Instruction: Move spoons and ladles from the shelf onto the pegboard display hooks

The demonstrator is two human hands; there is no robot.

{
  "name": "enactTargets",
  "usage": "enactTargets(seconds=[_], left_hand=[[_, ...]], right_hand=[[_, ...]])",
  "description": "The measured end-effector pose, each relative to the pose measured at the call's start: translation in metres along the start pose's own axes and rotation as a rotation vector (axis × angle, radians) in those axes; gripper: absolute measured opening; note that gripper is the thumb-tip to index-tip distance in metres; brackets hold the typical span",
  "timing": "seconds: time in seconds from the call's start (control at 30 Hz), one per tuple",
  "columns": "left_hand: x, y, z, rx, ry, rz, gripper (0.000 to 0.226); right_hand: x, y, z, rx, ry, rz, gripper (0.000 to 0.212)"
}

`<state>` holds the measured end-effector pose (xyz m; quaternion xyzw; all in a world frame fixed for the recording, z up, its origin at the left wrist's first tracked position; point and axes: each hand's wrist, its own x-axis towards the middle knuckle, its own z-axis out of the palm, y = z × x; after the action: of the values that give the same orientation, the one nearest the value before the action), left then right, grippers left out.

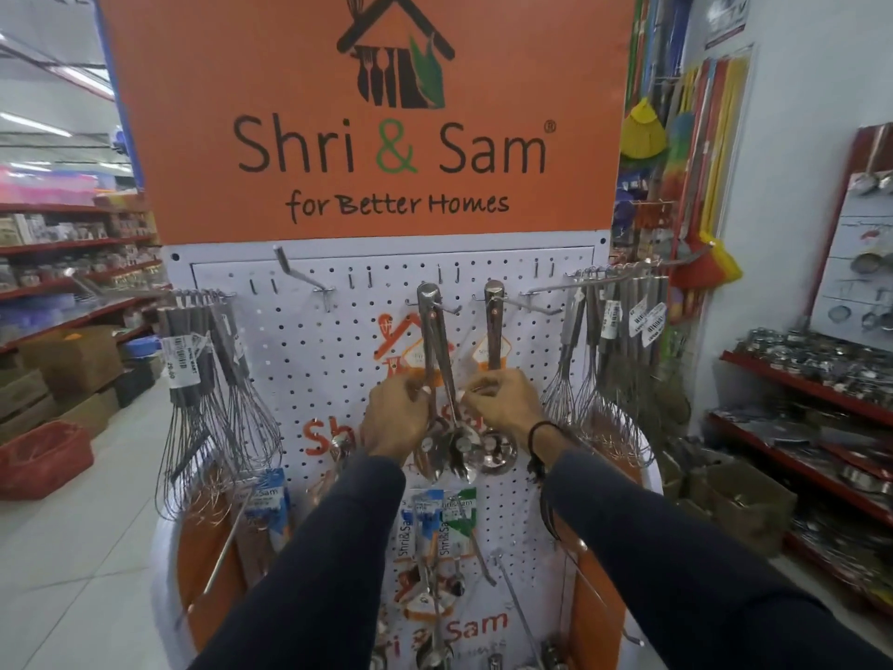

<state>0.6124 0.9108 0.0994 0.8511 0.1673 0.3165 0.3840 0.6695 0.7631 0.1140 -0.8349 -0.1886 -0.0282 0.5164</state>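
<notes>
A white pegboard (309,360) stands in front of me under an orange sign. Steel serving spoons (435,340) hang together from a middle hook, their bowls low by my wrists. Beside them on the right a perforated ladle (494,331) hangs from its own hook, its round bowl (497,452) below my right hand. My left hand (394,423) pinches the spoon handles from the left. My right hand (502,403) grips the same handles from the right, just in front of the ladle's handle. Packaged spoons (435,524) hang lower down.
Bunches of whisks hang from hooks at the left (217,394) and right (609,369) of the board. Long bare hooks (299,273) stick out near the top. A steelware shelf (812,379) is on the right, cardboard boxes (67,365) and a red basket (43,456) on the left.
</notes>
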Motion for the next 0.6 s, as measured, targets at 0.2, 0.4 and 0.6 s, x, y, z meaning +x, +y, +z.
enactTargets(seconds=[0.2, 0.4, 0.6], left_hand=[[-0.062, 0.016, 0.001, 0.342, 0.211, 0.160, 0.028], [-0.130, 0.084, 0.057, 0.487, 0.039, 0.792, 0.033], [-0.223, 0.217, 0.171, 0.412, -0.289, 1.050, 0.084]], right_hand=[[-0.039, 0.003, -0.038, -0.138, 0.197, -0.129, 0.016], [-0.127, 0.038, -0.148, -0.734, 0.588, -0.319, 0.031], [-0.267, 0.116, -0.338, -1.234, 0.639, 0.140, 0.074]])
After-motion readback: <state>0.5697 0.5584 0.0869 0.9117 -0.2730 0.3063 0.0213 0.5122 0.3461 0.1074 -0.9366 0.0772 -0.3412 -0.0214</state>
